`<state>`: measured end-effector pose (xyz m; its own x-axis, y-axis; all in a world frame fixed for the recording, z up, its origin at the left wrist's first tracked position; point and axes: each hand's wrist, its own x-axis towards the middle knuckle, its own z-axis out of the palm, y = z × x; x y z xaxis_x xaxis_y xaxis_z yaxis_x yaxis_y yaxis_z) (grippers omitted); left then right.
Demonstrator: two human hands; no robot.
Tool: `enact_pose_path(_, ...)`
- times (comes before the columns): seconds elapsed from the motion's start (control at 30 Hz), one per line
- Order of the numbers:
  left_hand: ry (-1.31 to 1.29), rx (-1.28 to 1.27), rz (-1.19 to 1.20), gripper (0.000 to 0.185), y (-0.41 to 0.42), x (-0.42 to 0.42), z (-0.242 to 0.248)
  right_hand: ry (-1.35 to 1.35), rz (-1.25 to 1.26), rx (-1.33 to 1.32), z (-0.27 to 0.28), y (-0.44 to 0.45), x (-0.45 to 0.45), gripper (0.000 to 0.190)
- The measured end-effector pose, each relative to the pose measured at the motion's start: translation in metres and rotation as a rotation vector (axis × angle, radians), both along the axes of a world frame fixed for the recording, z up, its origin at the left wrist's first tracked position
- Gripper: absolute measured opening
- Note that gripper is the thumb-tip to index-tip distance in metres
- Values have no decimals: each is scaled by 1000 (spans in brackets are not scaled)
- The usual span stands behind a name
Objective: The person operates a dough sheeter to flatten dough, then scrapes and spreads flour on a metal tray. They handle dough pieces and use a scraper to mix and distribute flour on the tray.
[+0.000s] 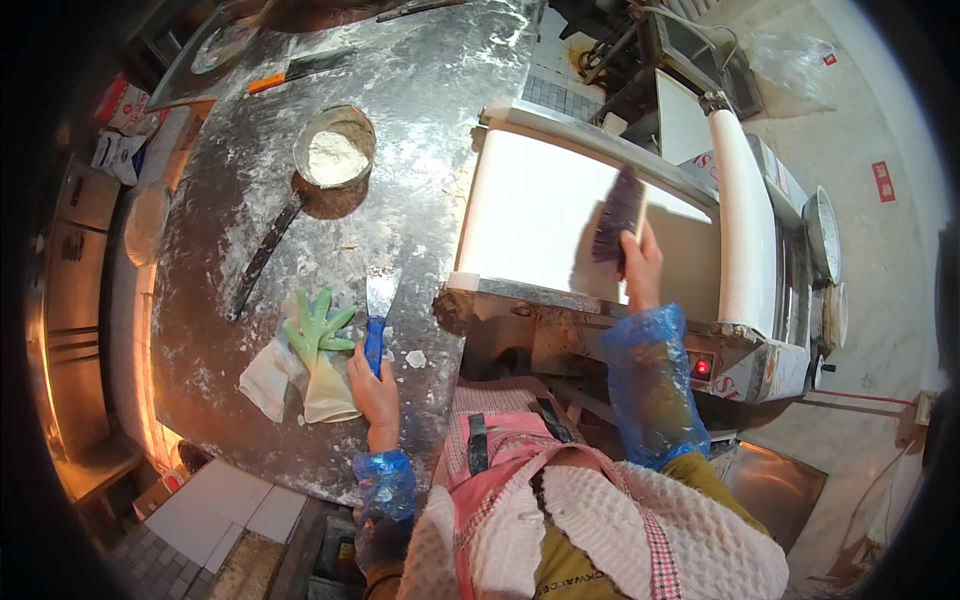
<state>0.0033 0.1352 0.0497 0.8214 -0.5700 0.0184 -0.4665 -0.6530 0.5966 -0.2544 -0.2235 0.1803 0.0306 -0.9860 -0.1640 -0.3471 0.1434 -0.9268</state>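
My left hand (374,391) grips the blue handle of a metal scraper (377,330), whose blade points away over the floury worktable (420,225). Just left of it lies a pair of rubber gloves (319,337), green at the fingers and pale at the cuffs. In my right hand (642,264) is a bench brush (620,217) with dark purple bristles and a light wooden back. I hold the brush above the white conveyor belt (525,202) of a dough machine; whether the bristles touch the belt cannot be told. Blue plastic sleeve covers (652,382) wrap both forearms.
A long-handled metal pot (335,150) of flour stands on the table. Beyond it lies an orange-handled flat tool (300,71). The machine has a raised fabric-covered roller section (742,217) on the right and a lit red switch (702,367) at its front. Metal bowls (823,232) lean by the wall.
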Motion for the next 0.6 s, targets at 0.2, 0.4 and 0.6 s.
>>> enact_pose_path(0.2,-39,39,-21,59,5,2,-6,-112,-142,-47,-7,16,-56,38)
enact_pose_path(0.4,-33,42,-13,61,3,1,-10,-173,-106,-10,-8,29,-70,39)
enact_pose_path(0.6,-48,74,14,61,7,-1,-8,-205,44,-52,20,69,-30,53)
